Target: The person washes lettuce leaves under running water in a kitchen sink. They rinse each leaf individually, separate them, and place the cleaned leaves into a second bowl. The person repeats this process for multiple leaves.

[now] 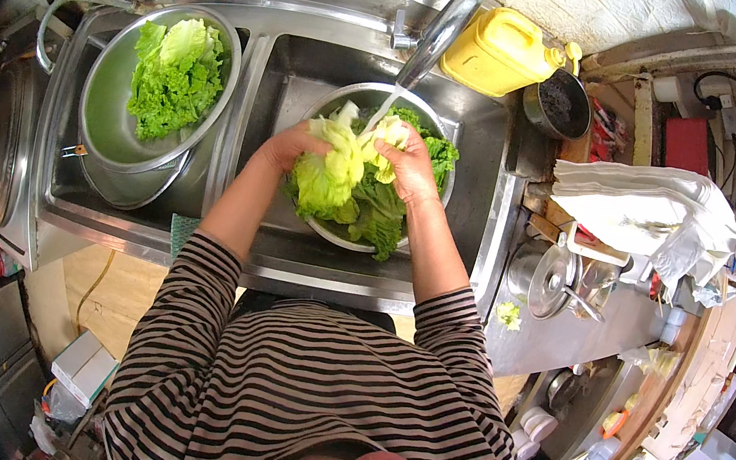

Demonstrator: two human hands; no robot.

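Note:
Both of my hands hold pale green lettuce leaves under a stream of water from the chrome faucet. My left hand grips the leaves from the left, its fingertips partly hidden behind them. With thumb and fingers, my right hand pinches a yellowish part of the leaves. Below them, darker lettuce fills a round metal basin in the right sink bowl. More lettuce lies in a tilted metal basin over the left sink bowl.
A yellow plastic jug stands behind the sink, beside a dark pot. On the right are a stack of white bags, a lidded metal pot and a lettuce scrap. A green cloth hangs on the sink's front edge.

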